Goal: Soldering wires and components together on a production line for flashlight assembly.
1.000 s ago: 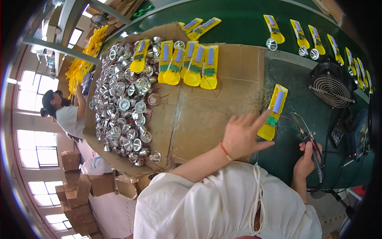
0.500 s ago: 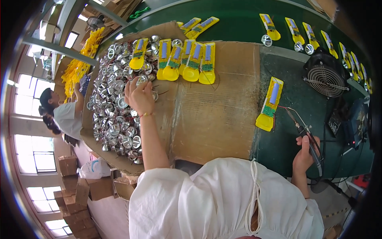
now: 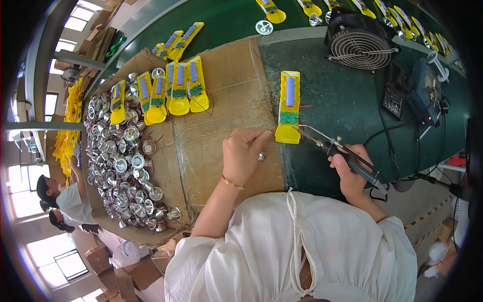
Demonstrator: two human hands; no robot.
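Observation:
My left hand (image 3: 244,152) is closed in a pinch just left of a yellow flashlight housing (image 3: 288,133). A small piece of a silver reflector cup (image 3: 261,156) shows beneath its fingers, which hide the rest. Near the fingertips a thin reddish wire end reaches toward the housing. The housing lies flat, with a purple battery cell (image 3: 290,91) and a green circuit board (image 3: 288,117) in it and a red wire sticking out to the right. In my right hand (image 3: 348,170) is a soldering iron (image 3: 352,163), with a thin curved metal tube alongside. Its tip is close to the board's lower right.
A heap of silver reflector cups (image 3: 121,163) covers the cardboard (image 3: 226,90) at left, with several yellow housings along its far edge. A black fan (image 3: 361,45) stands at the far right, beside a blue soldering station (image 3: 425,100) with cables. More housings line the back. A co-worker (image 3: 73,201) is at left.
My left hand has come from the reflector heap to the housing with a reflector cup. My right hand has brought the soldering iron's tip to the board. The whole view has shifted.

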